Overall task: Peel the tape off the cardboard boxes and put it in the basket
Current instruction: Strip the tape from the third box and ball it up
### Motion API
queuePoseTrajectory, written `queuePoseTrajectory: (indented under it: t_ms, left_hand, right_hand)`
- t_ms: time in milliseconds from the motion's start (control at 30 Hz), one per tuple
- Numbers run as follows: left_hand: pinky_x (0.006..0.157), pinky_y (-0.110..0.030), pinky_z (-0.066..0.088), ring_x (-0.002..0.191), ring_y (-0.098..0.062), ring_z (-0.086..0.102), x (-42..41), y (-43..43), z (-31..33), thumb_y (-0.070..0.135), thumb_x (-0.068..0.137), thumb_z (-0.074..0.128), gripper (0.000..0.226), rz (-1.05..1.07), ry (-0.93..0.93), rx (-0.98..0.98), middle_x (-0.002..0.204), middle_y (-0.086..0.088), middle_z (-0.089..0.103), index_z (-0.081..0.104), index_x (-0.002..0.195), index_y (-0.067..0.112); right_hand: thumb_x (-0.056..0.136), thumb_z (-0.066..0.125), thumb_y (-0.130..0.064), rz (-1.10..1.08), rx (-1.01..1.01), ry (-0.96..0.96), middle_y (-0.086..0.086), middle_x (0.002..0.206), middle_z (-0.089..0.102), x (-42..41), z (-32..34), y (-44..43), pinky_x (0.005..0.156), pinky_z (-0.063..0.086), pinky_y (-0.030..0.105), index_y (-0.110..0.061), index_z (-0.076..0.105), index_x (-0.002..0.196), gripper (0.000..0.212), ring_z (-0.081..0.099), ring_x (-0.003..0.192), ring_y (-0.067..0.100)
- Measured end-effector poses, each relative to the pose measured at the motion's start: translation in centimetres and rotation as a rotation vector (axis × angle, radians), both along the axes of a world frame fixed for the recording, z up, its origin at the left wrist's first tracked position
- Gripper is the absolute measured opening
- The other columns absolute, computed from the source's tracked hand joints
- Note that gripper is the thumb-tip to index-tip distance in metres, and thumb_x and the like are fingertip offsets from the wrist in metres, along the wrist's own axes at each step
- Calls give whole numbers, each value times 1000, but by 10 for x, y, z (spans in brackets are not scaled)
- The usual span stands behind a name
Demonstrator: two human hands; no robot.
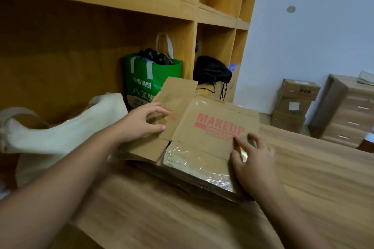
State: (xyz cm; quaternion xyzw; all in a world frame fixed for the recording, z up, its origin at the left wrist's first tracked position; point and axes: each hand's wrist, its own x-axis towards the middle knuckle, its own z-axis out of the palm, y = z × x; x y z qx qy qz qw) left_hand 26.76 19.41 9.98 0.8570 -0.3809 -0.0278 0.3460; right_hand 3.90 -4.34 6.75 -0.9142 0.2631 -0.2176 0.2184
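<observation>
A flattened cardboard box (204,143) with red MAKEUP print lies on a stack of flattened boxes on the wooden table (313,184). Shiny clear tape (194,159) covers its near part and runs along the near edge. My left hand (141,123) rests on the box's left flap, fingers bent, thumb on the flap's edge. My right hand (253,159) lies at the box's right edge, with the index fingertip and thumb at a bit of tape there. A cream fabric basket (60,133) stands at the left, beside the table.
Wooden shelves (194,22) rise behind the table; a green tote bag (149,83) and a black bag (212,70) sit in them. Stacked cardboard boxes (293,103) and a wooden drawer unit (348,111) stand by the wall at right.
</observation>
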Motion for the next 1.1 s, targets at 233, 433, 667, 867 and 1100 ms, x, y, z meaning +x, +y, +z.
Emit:
queuePoseTrajectory:
  t_ms: [233, 433, 667, 867, 1100]
  left_hand:
    - [95, -12, 33, 126, 3, 43, 27, -9, -56, 41, 91, 68, 30, -19, 42, 112, 128, 37, 45, 58, 108, 63]
    - [113, -47, 39, 142, -15, 39, 27, -12, -80, 77, 87, 45, 46, 27, -56, 279, 149, 12, 46, 49, 125, 53]
    - [104, -30, 40, 138, -7, 40, 26, -19, -83, 61, 96, 49, 49, 9, -207, 321, 151, 16, 44, 56, 136, 33]
    - [116, -43, 35, 144, -13, 38, 10, -30, -74, 40, 106, 44, 38, -12, -186, 351, 155, 19, 41, 49, 143, 46]
    - [125, -47, 4, 156, -20, 4, -1, -29, -82, 86, 83, 8, 72, -44, -182, 508, 166, 20, 7, 12, 151, 63]
  right_hand:
    - [101, 44, -38, -16, -6, 295, 6, 157, 33, 21, -26, 5, 114, 27, 35, -41, 45, 149, 48, 35, 133, 35]
    - [100, 36, -45, -35, -148, 398, -1, 157, 34, 23, -42, 10, 112, 28, 42, -42, 43, 146, 46, 30, 141, 31]
    - [102, 35, -34, 100, -196, 361, 2, 159, 39, 35, -50, 8, 117, 28, 33, -19, 48, 144, 46, 37, 145, 21]
    - [101, 39, -38, 121, -181, 358, 1, 156, 38, 36, -46, 0, 111, 32, 38, -29, 39, 149, 49, 43, 136, 27]
    - [105, 28, -55, 153, -179, 373, -10, 170, 17, 35, -54, -1, 124, 10, 39, -42, 24, 159, 56, 13, 156, 17]
